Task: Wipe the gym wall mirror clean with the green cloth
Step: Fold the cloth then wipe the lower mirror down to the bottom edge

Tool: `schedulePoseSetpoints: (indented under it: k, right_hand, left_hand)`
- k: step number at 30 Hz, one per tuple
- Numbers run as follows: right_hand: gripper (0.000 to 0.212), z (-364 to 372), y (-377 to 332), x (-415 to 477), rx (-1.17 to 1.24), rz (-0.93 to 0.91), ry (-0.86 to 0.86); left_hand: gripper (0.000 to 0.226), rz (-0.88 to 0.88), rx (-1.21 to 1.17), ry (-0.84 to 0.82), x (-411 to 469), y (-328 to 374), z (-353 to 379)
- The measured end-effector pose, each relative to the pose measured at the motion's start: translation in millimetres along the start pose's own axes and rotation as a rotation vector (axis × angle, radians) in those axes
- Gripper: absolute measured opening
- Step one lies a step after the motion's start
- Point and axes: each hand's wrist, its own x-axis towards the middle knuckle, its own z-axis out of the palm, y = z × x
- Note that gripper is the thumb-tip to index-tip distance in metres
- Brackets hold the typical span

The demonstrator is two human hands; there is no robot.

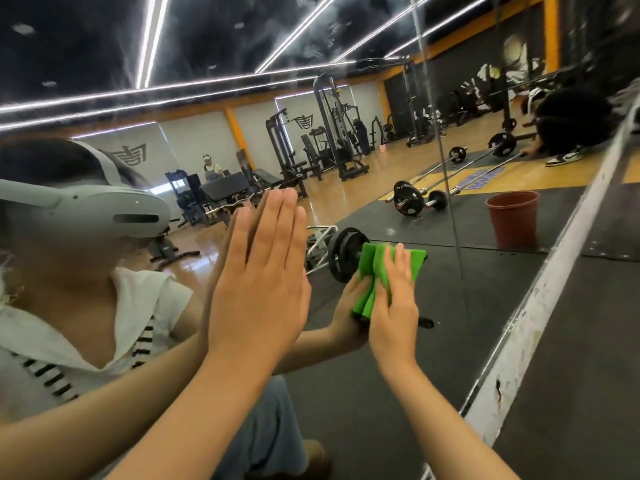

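The gym wall mirror (381, 109) fills most of the head view and shows smears near its top. My left hand (259, 282) lies flat against the glass with straight fingers, meeting its own reflection. My right hand (394, 306) presses the folded green cloth (375, 261) onto the mirror, lower and to the right of the left hand. Its fingers lie straight over the cloth. The cloth's upper part shows past my fingers, doubled by its reflection.
A white painted strip (540, 306) runs along the mirror's bottom edge, above the dark rubber floor (581, 393). In the reflection stand a red-brown bucket (514, 220), barbells, weight machines, my own reflected figure and another person crouching far right.
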Motion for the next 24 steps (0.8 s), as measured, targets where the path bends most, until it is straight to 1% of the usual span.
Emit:
schedulePoseSetpoints:
  k: [3,5,8,10,13,15,17,19,21,24]
  right_hand:
    - [0.053,6,-11,21,0.031,0.064,0.081]
    - [0.056,9,-12,-4,0.06,0.057,0.049]
    - [0.058,5,-3,-43,0.019,-0.017,-0.019]
    - [0.057,3,1,-22,-0.026,-0.025,0.006]
    - [0.053,0,-3,30,-0.058,0.022,0.064]
    - [0.052,0,-7,32,-0.022,0.043,0.073]
    - [0.053,1,-9,4,-0.004,0.05,0.027]
    - [0.055,0,-7,-21,-0.027,0.017,-0.029]
    - [0.054,-3,-3,-2,-0.086,-0.018,-0.018]
    - [0.053,-4,-8,47,-0.143,-0.004,0.034]
  left_hand:
    - [0.068,-0.005,-0.022,0.012,0,0,0]
    - [0.068,-0.006,-0.014,0.018,0,0,0]
    - [0.068,-0.01,-0.002,0.015,0,-1,1]
    - [0.068,-0.008,-0.017,0.012,-1,-1,1]
    - [0.068,-0.009,-0.036,0.017,-1,-1,0]
    - [0.068,-0.016,-0.033,0.023,-2,-1,1]
    - [0.069,-0.02,-0.029,0.022,-1,0,1]
    - [0.068,-0.022,-0.015,0.018,-1,0,1]
    - [0.068,-0.019,-0.011,0.017,-1,0,1]
    - [0.068,-0.018,-0.015,0.018,0,1,0]
